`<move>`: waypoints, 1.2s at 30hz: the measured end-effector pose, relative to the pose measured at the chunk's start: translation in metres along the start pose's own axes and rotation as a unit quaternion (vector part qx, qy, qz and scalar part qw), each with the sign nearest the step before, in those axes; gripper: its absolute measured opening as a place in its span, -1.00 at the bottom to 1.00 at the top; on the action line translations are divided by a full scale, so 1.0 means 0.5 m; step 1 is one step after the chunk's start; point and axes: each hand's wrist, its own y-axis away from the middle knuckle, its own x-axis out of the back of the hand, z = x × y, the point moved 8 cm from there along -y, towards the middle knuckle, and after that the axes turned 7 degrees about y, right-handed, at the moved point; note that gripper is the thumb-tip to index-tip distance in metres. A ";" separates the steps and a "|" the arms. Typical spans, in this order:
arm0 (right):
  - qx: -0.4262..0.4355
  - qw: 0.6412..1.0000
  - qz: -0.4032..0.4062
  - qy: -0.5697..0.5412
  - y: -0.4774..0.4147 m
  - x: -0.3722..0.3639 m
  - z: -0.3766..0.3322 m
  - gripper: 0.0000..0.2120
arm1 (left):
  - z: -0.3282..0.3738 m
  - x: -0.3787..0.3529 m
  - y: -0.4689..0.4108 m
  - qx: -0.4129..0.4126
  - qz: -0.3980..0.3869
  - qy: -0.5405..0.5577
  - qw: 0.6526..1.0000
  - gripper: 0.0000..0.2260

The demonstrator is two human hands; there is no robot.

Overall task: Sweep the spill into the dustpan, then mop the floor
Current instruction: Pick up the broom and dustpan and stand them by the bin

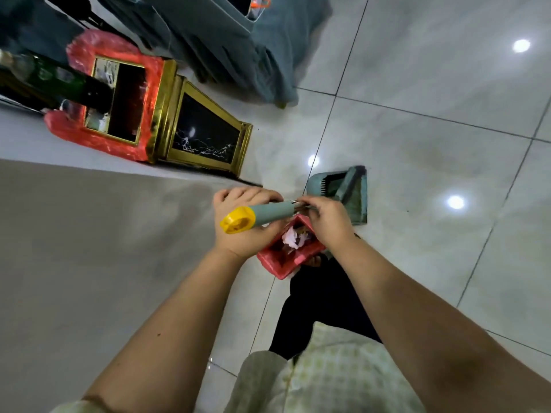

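My left hand grips the grey handle of a long tool with a yellow end cap. My right hand closes on the metal shaft just past the grey grip. Which tool head the shaft carries is hidden by my hands. A teal dustpan stands on the white tiled floor just beyond my right hand. Below my hands sits a small bin with a red liner, holding crumpled paper scraps.
A gold-framed bin with a red liner and a second gold-framed black box stand at the upper left by a pale wall. Grey-blue draped cloth hangs at the top. My dark-clad leg is below.
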 end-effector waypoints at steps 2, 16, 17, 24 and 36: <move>-0.001 1.000 0.011 0.001 0.002 0.002 0.001 -0.64 | -0.010 -0.004 -0.002 0.008 0.011 0.003 1.000 -0.68; -0.022 0.995 0.038 -0.085 -0.037 -0.090 -0.032 -0.33 | -0.053 -0.008 0.009 0.180 0.069 0.067 0.979 -0.61; -0.019 0.994 0.056 -0.093 -0.041 -0.099 -0.039 -0.34 | -0.055 -0.002 0.013 0.175 0.090 0.054 0.979 -0.59; -0.085 0.982 0.144 -0.088 -0.066 -0.118 -0.057 -0.45 | -0.073 -0.003 0.014 0.177 0.108 0.042 0.977 -0.66; -0.046 0.994 -0.009 -0.102 -0.064 -0.076 -0.048 -0.54 | -0.059 -0.007 0.021 0.109 0.049 0.062 0.991 -0.76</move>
